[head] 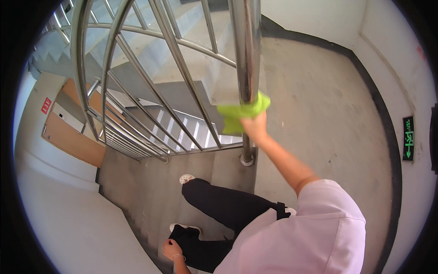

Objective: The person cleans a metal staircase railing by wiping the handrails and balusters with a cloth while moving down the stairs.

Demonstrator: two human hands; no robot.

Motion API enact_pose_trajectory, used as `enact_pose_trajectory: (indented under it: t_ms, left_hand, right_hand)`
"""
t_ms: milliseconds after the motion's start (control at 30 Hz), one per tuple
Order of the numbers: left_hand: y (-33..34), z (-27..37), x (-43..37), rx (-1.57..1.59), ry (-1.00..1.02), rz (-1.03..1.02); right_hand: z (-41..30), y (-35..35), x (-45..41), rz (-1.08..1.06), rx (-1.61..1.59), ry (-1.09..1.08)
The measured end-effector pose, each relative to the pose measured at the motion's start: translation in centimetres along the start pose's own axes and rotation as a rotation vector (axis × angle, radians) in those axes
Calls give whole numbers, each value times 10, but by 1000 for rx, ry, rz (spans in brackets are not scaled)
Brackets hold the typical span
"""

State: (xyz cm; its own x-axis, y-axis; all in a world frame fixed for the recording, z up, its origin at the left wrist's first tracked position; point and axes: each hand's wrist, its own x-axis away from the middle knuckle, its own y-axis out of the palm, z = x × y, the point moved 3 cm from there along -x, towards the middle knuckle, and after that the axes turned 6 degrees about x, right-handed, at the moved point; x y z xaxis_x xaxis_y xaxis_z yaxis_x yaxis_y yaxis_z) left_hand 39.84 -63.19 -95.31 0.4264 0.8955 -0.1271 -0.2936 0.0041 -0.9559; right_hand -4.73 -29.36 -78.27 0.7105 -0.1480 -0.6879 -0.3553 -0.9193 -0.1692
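Observation:
My right hand (256,127) presses a lime-green cloth (234,116) around the thick stainless-steel newel post (248,58) of a stair railing. The hand and cloth are a little blurred, and the fingers are partly covered by the cloth. Below them, the post stands in a round base flange (247,160) at the edge of a step. Low in the view, my left hand (172,250) hangs by the black trouser leg (208,251), fingers curled, a thin bracelet at its wrist. Whether it holds anything is not visible.
Curved steel balusters (160,82) run left from the post. Concrete steps (195,164) descend under my feet in white clogs (186,178); another flight (178,61) rises behind the railing. A landing (318,102) lies right, with a green exit sign (408,138) on the wall. An orange-brown door (68,137) stands left.

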Motion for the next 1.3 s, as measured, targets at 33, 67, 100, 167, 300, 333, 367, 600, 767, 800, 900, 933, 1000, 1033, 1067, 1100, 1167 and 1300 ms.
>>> enact_pose_trajectory:
  t_ms: [33,67,100,167,300,333,367,600,767,800,900,933,1000,1033,1067,1100,1167,1300]
  left_hand:
    - [3,-6,-1,23,-16,5]
    - [2,-8,-1,15,-13,-7]
    - [2,-9,-3,-9,-3,-35]
    - [4,-12,-7,-33,7,-59]
    - [10,-6,-8,30,-34,-39]
    - [9,1,-9,46,-40,-29]
    - [8,4,-10,60,-35,-27]
    - [-53,69,-6,-3,-116,-313]
    - [-75,86,10,-24,-174,-425]
    - [-71,83,8,-65,-177,-494]
    - [-58,78,0,-168,-80,-493]
    - [-51,75,0,-221,-41,-507]
    - [-35,69,-1,-325,28,-538]
    - [-28,65,-2,-379,60,-557]
    - [-21,60,-4,-359,48,-544]
    - [-13,52,-7,-402,29,-591]
    - [-11,51,-7,-440,8,-643]
    - [-48,70,0,-361,-157,-676]
  right_hand:
    - [-33,-6,-33,11,-57,-49]
    - [-52,-9,-60,25,-119,-71]
    - [-75,-13,-86,55,-140,-72]
    - [-120,-23,-138,57,-203,-202]
    - [-174,-38,-185,-19,-366,-306]
    - [-171,-38,-182,-18,-362,-318]
    - [-154,-37,-175,47,-335,-261]
    - [3,6,-2,-170,14,131]
    - [0,-23,-41,-197,-524,271]
    - [-23,-26,-75,-70,-547,184]
    - [-78,-21,-200,111,-418,-123]
    - [-112,-28,-239,182,-457,-261]
    - [-166,-38,-299,195,-323,-301]
    - [-190,-40,-324,188,-240,-301]
    - [-207,-40,-352,188,-151,-254]
    - [-222,-38,-373,187,-60,-204]
    - [-240,-34,-393,248,-150,-90]
    - [-232,-24,-389,252,-154,-111]
